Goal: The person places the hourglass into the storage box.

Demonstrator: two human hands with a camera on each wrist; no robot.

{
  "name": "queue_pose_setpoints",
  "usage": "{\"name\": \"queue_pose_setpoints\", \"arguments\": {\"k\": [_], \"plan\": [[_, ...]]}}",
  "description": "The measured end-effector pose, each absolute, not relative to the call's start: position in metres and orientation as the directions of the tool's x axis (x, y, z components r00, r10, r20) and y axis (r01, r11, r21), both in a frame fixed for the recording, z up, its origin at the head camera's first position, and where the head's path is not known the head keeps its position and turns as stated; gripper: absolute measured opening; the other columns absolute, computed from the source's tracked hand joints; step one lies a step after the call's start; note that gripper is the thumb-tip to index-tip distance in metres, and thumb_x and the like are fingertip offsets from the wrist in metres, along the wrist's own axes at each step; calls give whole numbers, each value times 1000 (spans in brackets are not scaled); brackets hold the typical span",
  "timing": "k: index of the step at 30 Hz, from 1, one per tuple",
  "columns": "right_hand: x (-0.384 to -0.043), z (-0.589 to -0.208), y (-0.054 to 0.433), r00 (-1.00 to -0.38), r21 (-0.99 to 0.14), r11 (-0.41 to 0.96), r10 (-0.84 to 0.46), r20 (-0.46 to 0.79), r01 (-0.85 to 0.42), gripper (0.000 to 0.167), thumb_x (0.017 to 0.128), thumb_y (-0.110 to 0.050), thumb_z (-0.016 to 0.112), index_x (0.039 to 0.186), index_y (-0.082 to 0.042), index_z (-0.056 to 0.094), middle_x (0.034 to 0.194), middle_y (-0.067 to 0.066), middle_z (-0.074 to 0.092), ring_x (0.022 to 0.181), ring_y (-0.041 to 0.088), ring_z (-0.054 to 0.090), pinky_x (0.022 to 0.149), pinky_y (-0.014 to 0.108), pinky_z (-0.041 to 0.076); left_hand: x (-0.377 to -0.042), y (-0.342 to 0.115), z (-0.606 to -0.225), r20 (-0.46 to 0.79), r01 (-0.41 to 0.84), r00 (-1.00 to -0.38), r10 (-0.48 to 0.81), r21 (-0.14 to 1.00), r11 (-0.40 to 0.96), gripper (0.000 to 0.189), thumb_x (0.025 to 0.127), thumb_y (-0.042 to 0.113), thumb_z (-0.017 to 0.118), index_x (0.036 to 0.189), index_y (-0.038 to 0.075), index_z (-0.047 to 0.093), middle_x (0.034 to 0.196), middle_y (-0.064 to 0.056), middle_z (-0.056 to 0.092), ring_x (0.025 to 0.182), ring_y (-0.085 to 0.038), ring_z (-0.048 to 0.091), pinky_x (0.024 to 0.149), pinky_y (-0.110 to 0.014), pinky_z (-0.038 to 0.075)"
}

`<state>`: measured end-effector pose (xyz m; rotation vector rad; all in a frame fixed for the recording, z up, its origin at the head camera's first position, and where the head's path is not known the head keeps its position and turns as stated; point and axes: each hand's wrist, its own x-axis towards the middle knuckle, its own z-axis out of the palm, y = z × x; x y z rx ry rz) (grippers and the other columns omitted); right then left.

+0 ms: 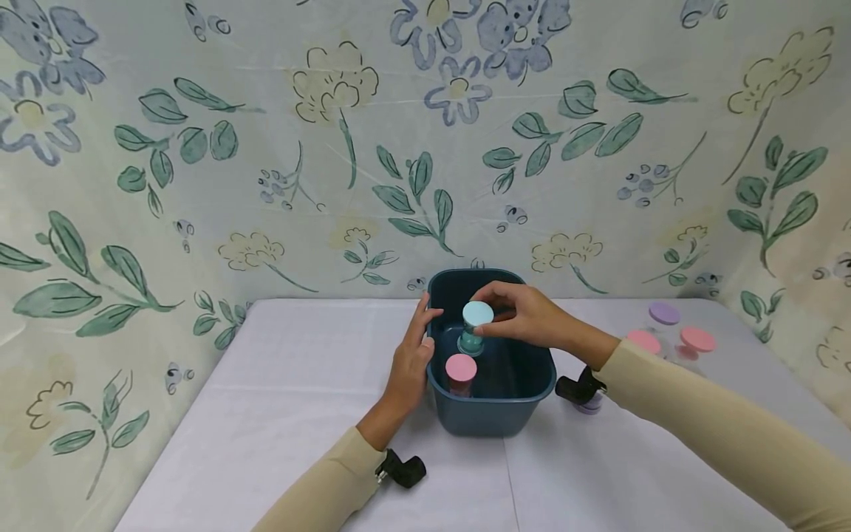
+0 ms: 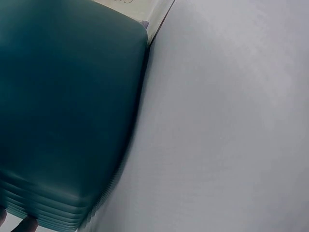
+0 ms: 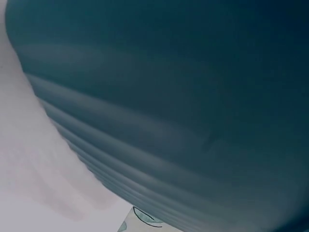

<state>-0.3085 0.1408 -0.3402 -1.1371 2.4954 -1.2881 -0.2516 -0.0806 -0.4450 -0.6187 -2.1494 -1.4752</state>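
In the head view a dark teal plastic bin (image 1: pixel 493 417) stands on the table. My right hand (image 1: pixel 532 316) reaches over its right rim and pinches a small jar with a light blue lid (image 1: pixel 478 314), thumb on the near side and fingers on the far side. The jar is upright inside the bin. A second small jar, its lid pink (image 1: pixel 461 367), stands in the bin's near left corner. My left hand (image 1: pixel 407 363) rests against the left side, fingers fairly straight at the rim. The left wrist view catches two fingertips (image 2: pixel 26 225) at the bin's ribbed edge.
Right of the bin stand several small clear jars, with a purple lid (image 1: pixel 664 313) and pink lids (image 1: pixel 697 339). Another purple-lidded jar (image 1: pixel 589 404) is partly hidden under the right wrist's camera. A white cloth (image 1: pixel 319 369) covers the table; a floral curtain (image 1: pixel 412 148) hangs behind.
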Motion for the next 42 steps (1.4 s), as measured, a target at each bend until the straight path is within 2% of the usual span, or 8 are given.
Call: {"name": "queue_pose_setpoints", "arguments": {"k": [5,12,20,33,42], "plan": [[-309,-340,138,-700,-736,353,-679,223,-577,41,80,-22,79,115,-11,63,111,5,65,100,21,65,86,38,54,-252,-81,-445,601,597,-793,103,731,329,47,99,23,27,144,18,39,161,2,14,147,-18,13,111,-58,22],[-311,-340,136,-696,-738,365,-692,194,-568,42,80,-23,78,118,-10,64,110,5,66,100,20,66,86,33,54,-252,-81,-446,590,588,-800,106,738,330,48,100,31,25,144,20,38,161,5,13,147,-17,12,112,-57,20],[-314,-345,136,-701,-709,408,-693,170,-576,43,81,-24,78,118,-9,65,108,3,68,96,17,67,83,29,55,-250,-79,-443,601,598,-792,110,726,339,51,100,32,26,146,14,37,161,0,15,147,-18,14,112,-58,22],[-314,-345,125,-714,-693,446,-686,142,-566,46,79,-21,79,120,-5,64,111,7,68,101,23,67,82,33,55,-249,-83,-444,587,581,-804,94,740,339,49,100,37,26,143,19,39,161,4,15,147,-18,14,112,-58,20],[-316,-348,127,-711,-665,486,-697,97,-567,47,79,-21,79,121,-7,64,114,7,68,104,23,67,85,36,55,-250,-79,-446,588,589,-802,107,745,313,47,100,36,27,143,20,39,161,5,14,147,-18,15,112,-59,20]]}}
